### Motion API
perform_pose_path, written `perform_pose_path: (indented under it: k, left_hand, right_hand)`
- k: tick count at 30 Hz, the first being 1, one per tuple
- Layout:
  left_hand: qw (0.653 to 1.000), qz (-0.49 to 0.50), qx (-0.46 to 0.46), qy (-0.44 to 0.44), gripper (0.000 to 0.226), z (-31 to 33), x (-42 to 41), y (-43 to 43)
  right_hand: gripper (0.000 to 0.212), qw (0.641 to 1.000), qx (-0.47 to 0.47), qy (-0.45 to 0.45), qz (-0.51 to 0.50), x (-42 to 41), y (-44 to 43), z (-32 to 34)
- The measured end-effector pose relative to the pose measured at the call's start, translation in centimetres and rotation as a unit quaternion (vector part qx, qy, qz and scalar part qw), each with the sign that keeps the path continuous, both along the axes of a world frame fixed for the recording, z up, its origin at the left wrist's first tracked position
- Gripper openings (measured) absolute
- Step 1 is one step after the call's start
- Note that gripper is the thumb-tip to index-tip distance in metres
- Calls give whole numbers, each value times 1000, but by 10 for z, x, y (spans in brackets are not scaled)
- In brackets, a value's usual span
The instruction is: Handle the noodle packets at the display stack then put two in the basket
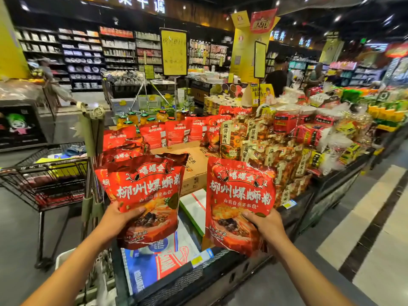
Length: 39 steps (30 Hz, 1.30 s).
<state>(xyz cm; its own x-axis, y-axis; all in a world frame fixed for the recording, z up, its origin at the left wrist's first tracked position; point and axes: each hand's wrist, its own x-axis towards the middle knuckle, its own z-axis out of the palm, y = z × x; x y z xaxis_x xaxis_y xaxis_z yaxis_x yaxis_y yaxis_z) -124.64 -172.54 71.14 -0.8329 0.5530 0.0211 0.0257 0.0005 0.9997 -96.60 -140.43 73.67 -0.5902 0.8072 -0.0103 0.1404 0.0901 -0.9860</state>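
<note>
Two glossy red plastic pouches, flat and roughly rectangular with crinkled, light-catching film, were held up side by side, one in each hand. The left hand gripped the left pouch near its lower left edge, thumb curled over the printed front and the other fingers hidden behind it. The right hand held the right pouch at its lower right edge in the same way, thumb across the front. Both pouches stood upright with their long axes running vertically, top seams pointing up and away from the fingers, printed faces turned toward the camera; the left one leaned slightly to the right. They were apart, with a gap between them. Beyond the fingers, on the display table, more red pouches of the same kind stood in a row, and beside them, to the right of the right hand, were stacked beige-and-orange packets. A brown cardboard box lay in the gap behind the two pouches. Left of the left hand stood a black wire shopping cart. Below the hands lay a blue, white and red printed sack.
</note>
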Motion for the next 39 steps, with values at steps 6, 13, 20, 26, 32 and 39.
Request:
perform_pose_path:
  k: [6,13,20,26,32,39]
  left_hand:
    - [1000,-4,-5,22,83,2,-52,1]
    - [1000,-2,7,25,95,4,-102,-6]
    - [999,30,6,11,72,-7,-127,-21]
    - [997,83,-1,0,76,-13,-133,-31]
    - [990,141,17,12,82,-14,-121,-23]
    - [979,203,27,4,97,-9,-102,-36]
  right_hand:
    - [40,999,17,9,30,-73,5,0]
    - [33,998,-10,5,62,-150,4,1]
    - [40,995,-14,-14,100,-205,4,-6]
    - [45,988,-29,-36,145,-241,10,-10]
    - [38,976,-14,-58,209,-269,32,-15]
    - [38,957,-14,-84,278,-308,32,-38]
